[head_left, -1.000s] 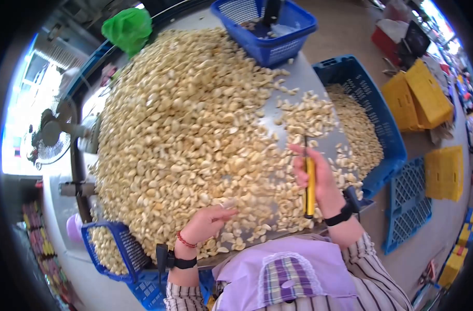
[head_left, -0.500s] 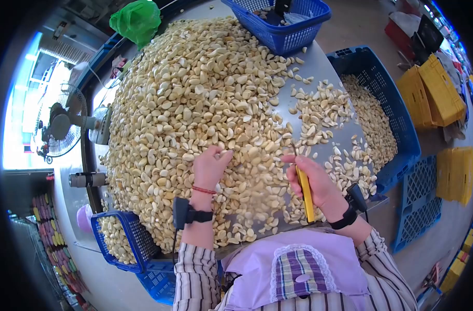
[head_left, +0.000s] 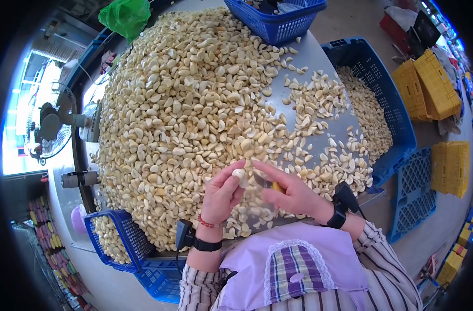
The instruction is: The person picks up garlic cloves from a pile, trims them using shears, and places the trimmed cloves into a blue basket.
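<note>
Between the thumb and fingers of my left hand (head_left: pixel 222 194) is a pale peeled garlic clove (head_left: pixel 239 173). My right hand (head_left: pixel 291 193) is closed round a small knife with a yellow handle (head_left: pixel 276 186), mostly covered by the fingers. Its dark blade points toward the left hand, close to the clove. Both hands are near each other over the front of a large heap of garlic cloves (head_left: pixel 179 103), spread on a metal table (head_left: pixel 319 57).
Beyond the heap stands a blue basket (head_left: pixel 278 26). A large blue crate (head_left: pixel 402 124) of cloves is at the right, and a small blue basket (head_left: pixel 135 238) of cloves at the front left. A fan (head_left: pixel 52 122) and a green bag (head_left: pixel 125 18) are on the left; yellow crates (head_left: pixel 438 85) lie right.
My left hand has come off the heap and now holds a clove. The right hand has moved left with the knife, turning it toward the clove. The view has shifted slightly.
</note>
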Available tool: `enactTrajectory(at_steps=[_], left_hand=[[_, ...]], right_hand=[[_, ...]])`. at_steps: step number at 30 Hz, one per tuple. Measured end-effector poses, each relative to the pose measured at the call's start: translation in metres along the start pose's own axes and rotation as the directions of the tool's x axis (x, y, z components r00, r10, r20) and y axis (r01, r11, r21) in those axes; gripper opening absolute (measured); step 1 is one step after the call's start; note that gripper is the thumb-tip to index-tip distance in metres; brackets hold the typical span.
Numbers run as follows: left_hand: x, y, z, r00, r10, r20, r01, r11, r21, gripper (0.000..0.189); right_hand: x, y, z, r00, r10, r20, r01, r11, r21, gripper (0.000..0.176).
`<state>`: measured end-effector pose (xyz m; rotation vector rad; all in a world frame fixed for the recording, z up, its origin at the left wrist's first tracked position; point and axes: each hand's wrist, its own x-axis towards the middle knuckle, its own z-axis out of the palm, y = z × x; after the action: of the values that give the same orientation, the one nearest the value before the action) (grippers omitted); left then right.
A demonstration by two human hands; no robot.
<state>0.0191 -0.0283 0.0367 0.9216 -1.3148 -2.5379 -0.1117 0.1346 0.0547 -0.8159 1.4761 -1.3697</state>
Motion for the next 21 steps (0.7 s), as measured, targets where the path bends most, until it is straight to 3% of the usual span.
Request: enactTrajectory(at_steps=[2, 4, 6, 10, 12, 13, 14, 16, 17, 18, 19, 20, 21], left_hand=[[-0.004, 0.003, 0.008, 0.996, -0.039, 0.081, 0.043, 0.998, -0.046, 0.035], [-0.007, 0.004, 0.01, 0.996, -0.06, 0.066, 0.063, 0.998, -0.032, 0.028], [-0.009, 0.005, 0.013, 0.994, -0.102, -0.046, 0.108, 0.981, 0.164, 0.023], [-0.015, 0.008, 0.016, 1.0, -0.011, -0.009, 0.013, 0.945, 0.328, 0.012], [-0.013, -0.003, -0.005, 0.978, -0.14, 0.152, 0.145, 0.989, -0.022, 0.013], [-0.006, -0.002, -0.009, 0.938, -0.029, 0.346, 0.154, 0.928, -0.34, 0.013], [-0.003, -0.001, -0.01, 0.938, -0.028, 0.346, 0.152, 0.929, -0.337, 0.013], [0.013, 0.006, -0.005, 0.975, 0.196, 0.105, -0.095, 0.794, -0.6, 0.017], [0.03, 0.005, -0.024, 0.965, 0.255, -0.057, -0.261, 0.927, -0.269, 0.019], [0.049, 0.007, -0.048, 0.914, 0.359, -0.187, -0.343, 0.932, 0.115, 0.023], [0.07, 0.026, -0.046, 0.869, 0.413, -0.272, -0.255, 0.845, 0.47, 0.023], [0.085, 0.042, -0.043, 0.809, 0.491, -0.324, -0.095, 0.653, 0.751, 0.024], [0.089, 0.045, -0.046, 0.805, 0.495, -0.326, -0.098, 0.654, 0.751, 0.024]], right_hand=[[-0.001, -0.004, -0.002, 1.0, 0.012, 0.025, -0.01, 0.999, -0.049, 0.061], [-0.002, -0.006, -0.004, 0.999, 0.021, 0.049, -0.016, 0.995, -0.097, 0.063], [-0.001, -0.007, -0.003, 0.996, 0.04, 0.074, -0.03, 0.99, -0.138, 0.065], [0.0, 0.0, -0.003, 0.982, 0.129, 0.141, -0.107, 0.982, -0.156, 0.061], [-0.001, 0.017, 0.004, 0.996, -0.077, 0.048, 0.078, 0.997, -0.024, 0.056], [-0.003, 0.0, 0.0, 0.984, 0.152, 0.098, -0.165, 0.976, 0.144, 0.05], [-0.004, -0.002, 0.0, 0.984, 0.148, 0.098, -0.161, 0.976, 0.145, 0.05], [-0.004, -0.003, -0.003, 0.961, 0.276, 0.026, -0.266, 0.893, 0.362, 0.048], [-0.004, -0.002, -0.006, 0.961, 0.277, 0.018, -0.261, 0.882, 0.392, 0.048], [-0.004, 0.0, -0.008, 0.96, 0.279, 0.018, -0.263, 0.882, 0.391, 0.048], [-0.003, 0.003, -0.009, 0.958, 0.287, -0.015, -0.253, 0.866, 0.431, 0.047], [-0.003, 0.005, -0.009, 0.954, 0.294, -0.048, -0.239, 0.851, 0.468, 0.047], [-0.001, 0.006, -0.008, 0.956, 0.29, -0.045, -0.237, 0.854, 0.464, 0.047]])
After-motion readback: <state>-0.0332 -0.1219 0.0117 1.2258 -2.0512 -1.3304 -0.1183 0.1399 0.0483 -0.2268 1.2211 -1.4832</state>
